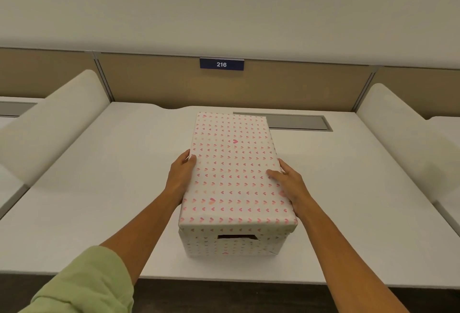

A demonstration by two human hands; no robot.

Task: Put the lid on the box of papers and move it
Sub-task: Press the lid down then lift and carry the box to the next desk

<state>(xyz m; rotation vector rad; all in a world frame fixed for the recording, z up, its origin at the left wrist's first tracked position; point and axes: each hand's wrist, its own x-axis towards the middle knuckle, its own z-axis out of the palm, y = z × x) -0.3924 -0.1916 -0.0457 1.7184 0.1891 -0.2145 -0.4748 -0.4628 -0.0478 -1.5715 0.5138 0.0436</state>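
A white box [231, 243] with a pattern of pink hearts stands on the white desk [99, 188], a hand slot cut in its near end. Its matching lid [234, 170] lies flat over the top and hides the papers inside. My left hand [180, 178] grips the lid's left edge, thumb on top and fingers down the side. My right hand [290, 183] holds the lid's right edge, thumb resting on the top surface.
A beige partition [149, 81] with a blue sign reading 216 closes off the back of the desk. White side dividers [54, 123] rise at left and right. A grey cable hatch [298, 122] lies behind the box on the right.
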